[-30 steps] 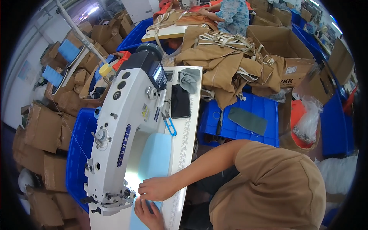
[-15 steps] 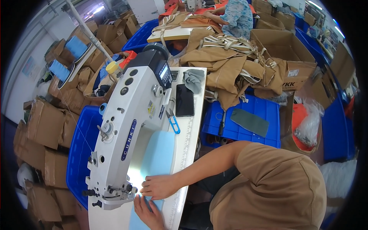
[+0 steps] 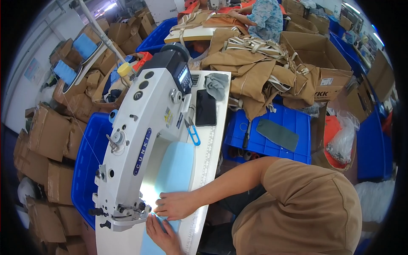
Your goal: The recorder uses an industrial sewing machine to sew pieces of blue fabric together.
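Observation:
A light blue fabric piece point(image 3: 174, 165) lies on the white table point(image 3: 214, 91) under the sewing machine's lit needle area. My right hand point(image 3: 174, 206) reaches across from the right and rests on the fabric beside the presser foot, fingers apart and slightly bent. Just below it my left hand point(image 3: 163, 233) lies on the fabric, fingers stretched out, their tips near the needle. The sewing machine point(image 3: 144, 110) partly hides the stitching point. Farther up the table are blue-handled thread snips point(image 3: 193, 134), a black phone point(image 3: 205, 106) and a grey cloth point(image 3: 216, 87).
A blue bin point(image 3: 78, 182) and stacked boxes point(image 3: 46, 136) stand left. Tan fabric pieces point(image 3: 250, 72) are heaped beyond a blue crate lid point(image 3: 297, 123) holding a dark green piece point(image 3: 278, 134). An open carton point(image 3: 314, 55) stands right. A co-worker point(image 3: 263, 21) is at another table.
The machine and table sit slightly higher and farther right in the picture. My two hands stay on the blue fabric with only small finger movements near the needle.

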`<state>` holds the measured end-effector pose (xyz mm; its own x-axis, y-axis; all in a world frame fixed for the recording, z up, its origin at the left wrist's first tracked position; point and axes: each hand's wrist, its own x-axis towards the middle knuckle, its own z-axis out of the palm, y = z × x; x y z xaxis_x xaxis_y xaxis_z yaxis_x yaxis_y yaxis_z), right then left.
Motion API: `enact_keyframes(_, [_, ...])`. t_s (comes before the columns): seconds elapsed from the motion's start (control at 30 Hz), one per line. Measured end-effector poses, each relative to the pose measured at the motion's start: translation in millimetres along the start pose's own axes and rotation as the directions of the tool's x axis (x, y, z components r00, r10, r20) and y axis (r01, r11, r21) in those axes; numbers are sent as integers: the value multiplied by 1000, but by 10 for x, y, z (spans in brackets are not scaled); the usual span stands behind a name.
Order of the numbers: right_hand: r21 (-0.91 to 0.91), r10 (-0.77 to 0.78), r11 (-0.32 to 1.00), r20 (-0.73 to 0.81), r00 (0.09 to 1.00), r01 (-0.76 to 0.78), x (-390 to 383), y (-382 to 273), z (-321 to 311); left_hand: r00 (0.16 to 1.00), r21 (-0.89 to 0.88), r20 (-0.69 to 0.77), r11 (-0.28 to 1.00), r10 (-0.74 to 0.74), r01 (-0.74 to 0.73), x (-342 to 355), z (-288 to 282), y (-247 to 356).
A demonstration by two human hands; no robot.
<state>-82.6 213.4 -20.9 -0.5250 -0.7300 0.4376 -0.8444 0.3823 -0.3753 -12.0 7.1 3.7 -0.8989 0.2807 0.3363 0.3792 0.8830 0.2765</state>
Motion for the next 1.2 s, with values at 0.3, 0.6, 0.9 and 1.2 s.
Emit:
enact_keyframes(0.3, [35,10,999,-13,1000,-10,23,0,-24,999,-6,31,999,36,-36,17,6,-28])
enact_keyframes(0.6, [-159,-29,987,18,999,32,-33,-71,36,994,93,98,994,55,-64,39,1,54])
enact_keyframes(0.9, [-14,-175,984,62,983,176,-587,-323,-21,984,153,157,982,87,-112,56,-19,69])
enact_keyframes(1.2, [84,-124,990,86,989,117,-512,-336,-124,967,167,231,974,111,-151,141,-92,63])
